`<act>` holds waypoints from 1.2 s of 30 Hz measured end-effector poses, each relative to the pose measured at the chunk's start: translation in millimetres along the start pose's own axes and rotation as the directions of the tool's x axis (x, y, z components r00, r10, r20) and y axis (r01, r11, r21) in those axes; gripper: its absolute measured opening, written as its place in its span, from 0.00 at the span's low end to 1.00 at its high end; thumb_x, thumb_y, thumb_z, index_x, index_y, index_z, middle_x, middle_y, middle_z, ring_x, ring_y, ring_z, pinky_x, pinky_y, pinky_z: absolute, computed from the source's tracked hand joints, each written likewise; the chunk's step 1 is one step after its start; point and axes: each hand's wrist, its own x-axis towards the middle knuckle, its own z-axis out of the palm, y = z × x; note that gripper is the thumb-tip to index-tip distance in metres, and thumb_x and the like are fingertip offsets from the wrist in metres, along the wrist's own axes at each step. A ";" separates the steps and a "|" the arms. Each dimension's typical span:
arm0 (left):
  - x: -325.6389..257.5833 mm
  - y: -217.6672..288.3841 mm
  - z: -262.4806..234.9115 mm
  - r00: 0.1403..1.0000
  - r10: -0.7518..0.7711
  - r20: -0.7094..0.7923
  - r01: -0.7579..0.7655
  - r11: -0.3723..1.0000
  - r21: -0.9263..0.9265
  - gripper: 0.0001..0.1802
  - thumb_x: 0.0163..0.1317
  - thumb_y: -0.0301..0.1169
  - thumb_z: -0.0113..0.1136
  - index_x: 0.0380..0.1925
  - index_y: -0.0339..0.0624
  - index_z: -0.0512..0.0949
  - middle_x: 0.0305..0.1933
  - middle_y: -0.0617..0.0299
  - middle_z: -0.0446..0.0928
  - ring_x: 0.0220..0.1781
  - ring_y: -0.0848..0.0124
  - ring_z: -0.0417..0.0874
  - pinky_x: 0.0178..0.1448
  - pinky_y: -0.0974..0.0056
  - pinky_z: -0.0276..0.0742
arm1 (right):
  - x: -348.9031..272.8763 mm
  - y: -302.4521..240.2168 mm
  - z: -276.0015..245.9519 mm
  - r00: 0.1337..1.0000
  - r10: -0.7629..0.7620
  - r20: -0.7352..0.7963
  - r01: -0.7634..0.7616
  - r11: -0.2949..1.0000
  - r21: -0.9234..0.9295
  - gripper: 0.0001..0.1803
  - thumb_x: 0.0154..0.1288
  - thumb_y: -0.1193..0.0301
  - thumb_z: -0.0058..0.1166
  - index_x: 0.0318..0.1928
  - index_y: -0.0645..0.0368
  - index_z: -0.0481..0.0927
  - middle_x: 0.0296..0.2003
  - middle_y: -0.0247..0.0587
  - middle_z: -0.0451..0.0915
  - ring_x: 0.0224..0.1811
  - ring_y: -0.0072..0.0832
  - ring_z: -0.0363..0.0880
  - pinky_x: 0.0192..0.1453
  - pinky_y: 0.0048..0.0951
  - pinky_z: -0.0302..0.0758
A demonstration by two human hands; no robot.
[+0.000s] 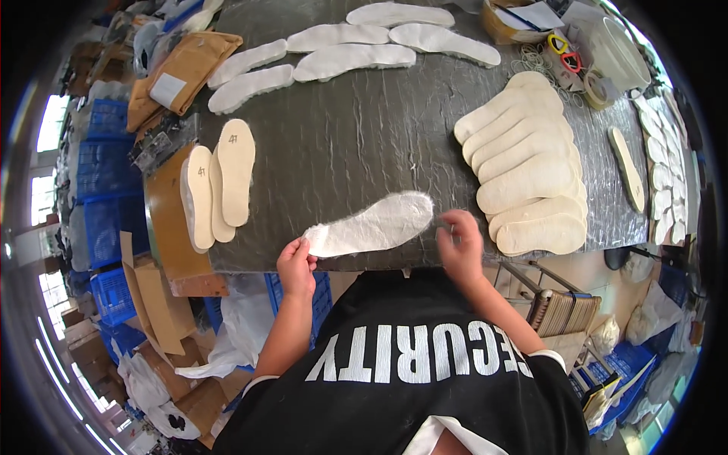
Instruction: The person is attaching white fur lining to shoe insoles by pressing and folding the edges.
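Note:
A white fluffy insole [371, 226] lies slanted near the front edge of the dark table. My left hand [296, 267] pinches its narrower left end between thumb and fingers. Just off the wide right end is my right hand [461, 246], slightly blurred, with bent fingers apart and nothing visible in them. To the right, a fanned stack of cream insoles [528, 176] spreads over the tabletop. Several flat cream insoles with marks on them [236, 173] rest at the left, partly overlapping.
Several white fluffy insoles [354, 61] line the far side of the table [334, 144]. A brown paper package [186, 76] sits far left. Tape rolls [599, 89], scissors and a clear tub [620, 54] crowd the far right. One cream insole [626, 170] lies near more small white pieces [661, 171].

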 end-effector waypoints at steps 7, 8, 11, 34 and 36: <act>28.0 -0.7 -41.1 0.901 -0.307 0.306 0.390 0.882 -0.265 0.08 0.65 0.29 0.57 0.43 0.45 0.77 0.30 0.67 0.77 0.24 0.78 0.71 0.23 0.71 0.62 | 9.0 4.7 14.4 0.922 -0.239 0.305 0.377 0.735 -0.564 0.10 0.54 0.66 0.60 0.39 0.47 0.80 0.46 0.27 0.76 0.54 0.33 0.70 0.57 0.42 0.62; 30.5 3.2 -47.7 0.851 -0.323 0.415 0.468 0.825 -0.316 0.09 0.63 0.27 0.55 0.43 0.46 0.77 0.32 0.67 0.78 0.25 0.77 0.72 0.24 0.71 0.62 | 8.8 5.2 15.0 0.918 -0.262 0.299 0.392 0.725 -0.567 0.08 0.55 0.64 0.59 0.37 0.46 0.81 0.46 0.26 0.76 0.53 0.32 0.70 0.56 0.42 0.61; 30.8 12.8 -52.8 0.849 -0.406 0.338 0.518 0.763 -0.386 0.13 0.57 0.26 0.54 0.44 0.45 0.77 0.34 0.65 0.79 0.27 0.75 0.73 0.24 0.69 0.62 | 6.2 2.0 25.2 0.907 -0.298 0.299 0.420 0.707 -0.569 0.06 0.54 0.64 0.58 0.33 0.46 0.81 0.42 0.26 0.76 0.53 0.31 0.69 0.56 0.46 0.61; -36.9 -10.1 274.2 0.655 -0.216 0.724 -0.203 0.873 0.444 0.11 0.63 0.29 0.63 0.39 0.31 0.78 0.32 0.58 0.80 0.28 0.74 0.81 0.30 0.69 0.78 | -8.0 1.4 -38.2 0.953 -0.260 -0.153 0.112 0.776 -0.621 0.17 0.50 0.73 0.60 0.42 0.55 0.73 0.44 0.39 0.76 0.48 0.37 0.74 0.53 0.41 0.64; -42.2 -10.2 284.6 0.647 -0.330 0.688 -0.067 0.873 0.483 0.10 0.62 0.30 0.64 0.35 0.32 0.79 0.30 0.58 0.80 0.24 0.75 0.79 0.27 0.69 0.77 | -10.6 16.3 -52.0 0.967 -0.192 -0.167 0.040 0.762 -0.646 0.18 0.50 0.72 0.60 0.44 0.55 0.73 0.46 0.39 0.75 0.50 0.37 0.73 0.56 0.42 0.62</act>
